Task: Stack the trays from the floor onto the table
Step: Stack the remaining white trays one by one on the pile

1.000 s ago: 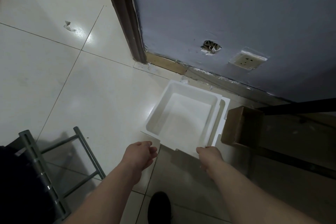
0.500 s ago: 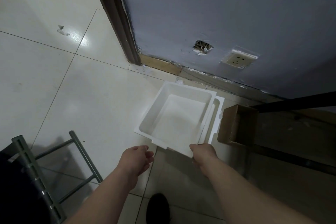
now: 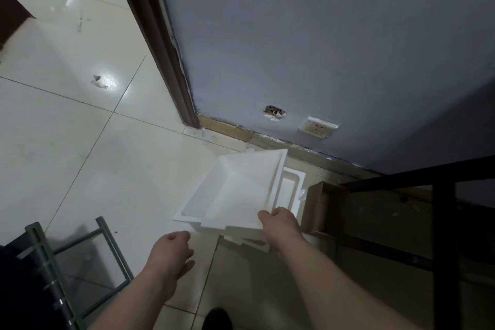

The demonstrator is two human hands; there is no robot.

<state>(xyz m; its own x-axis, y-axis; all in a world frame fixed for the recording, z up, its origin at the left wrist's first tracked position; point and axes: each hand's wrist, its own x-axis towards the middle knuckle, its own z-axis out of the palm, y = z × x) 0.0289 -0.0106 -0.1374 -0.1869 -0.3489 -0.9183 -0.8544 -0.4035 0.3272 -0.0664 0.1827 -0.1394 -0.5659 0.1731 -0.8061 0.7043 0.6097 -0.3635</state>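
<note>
A white tray [image 3: 238, 190] is tilted up off the floor near the wall, its near right corner gripped by my right hand [image 3: 281, 225]. Another white tray [image 3: 290, 190] lies on the floor under and to the right of it; only its right rim and near edge show. My left hand [image 3: 171, 252] hovers just left of the lifted tray's near edge, fingers loosely curled, holding nothing. The black table frame [image 3: 442, 222] stands at the right; its top is out of view.
A brown cardboard box [image 3: 321, 209] sits on the floor right of the trays, partly under the table frame. A grey metal rack [image 3: 67, 257] stands at lower left. The blue-grey wall [image 3: 321, 48] with a socket [image 3: 317, 127] and a dark door frame [image 3: 160, 43] lie behind.
My right hand has lifted the top tray off the one beneath and tilted it. My left hand has come off the tray's edge. The camera has risen.
</note>
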